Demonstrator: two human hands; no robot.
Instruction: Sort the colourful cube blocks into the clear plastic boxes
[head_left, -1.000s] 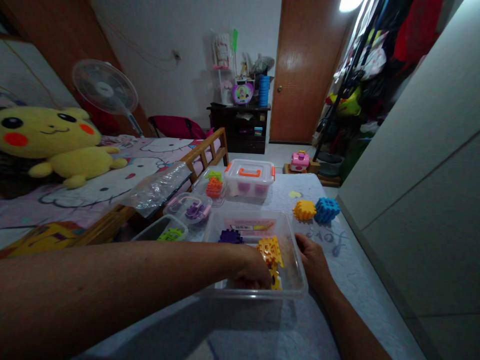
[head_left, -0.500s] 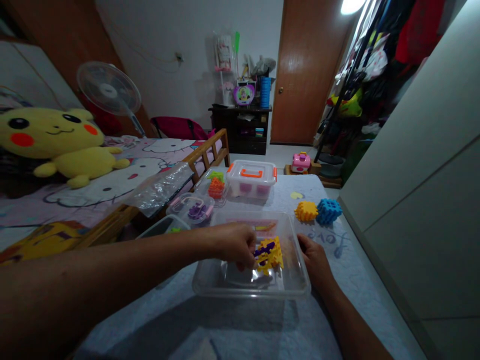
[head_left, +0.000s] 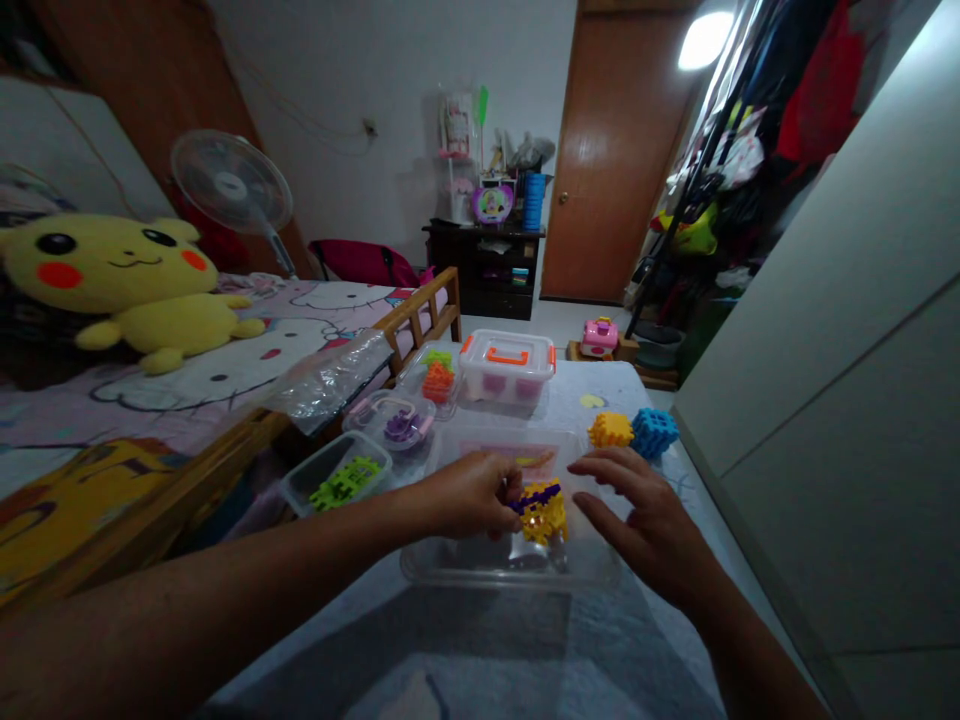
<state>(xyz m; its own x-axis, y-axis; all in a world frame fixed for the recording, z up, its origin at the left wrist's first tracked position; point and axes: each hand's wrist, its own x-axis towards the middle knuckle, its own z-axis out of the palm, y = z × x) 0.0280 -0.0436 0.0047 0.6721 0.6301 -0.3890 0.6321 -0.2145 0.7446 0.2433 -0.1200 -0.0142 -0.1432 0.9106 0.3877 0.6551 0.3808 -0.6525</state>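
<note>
Over a clear plastic box [head_left: 517, 578], my left hand [head_left: 476, 495] pinches a purple interlocking toy piece [head_left: 538, 498]. Yellow interlocking pieces [head_left: 546, 522] show just below and behind the purple one; whether they touch it I cannot tell. My right hand [head_left: 645, 515] hovers over the box's right side, fingers spread and holding nothing. Beyond that hand, a yellow block cube [head_left: 611, 430] and a blue block cube [head_left: 654, 432] sit side by side on the cloth.
To the left stand an uncovered box [head_left: 296, 490] of green pieces [head_left: 346, 483], a lidded box [head_left: 360, 415] with purple pieces and a container with orange pieces [head_left: 438, 382]. A white box with orange clips [head_left: 506, 365] is behind. A wooden bed rail [head_left: 225, 480] borders the left.
My right hand has let go of the box's right edge and moved up and inward, its fingers opening. The purple piece has risen slightly in my left hand. The view has shifted a little.
</note>
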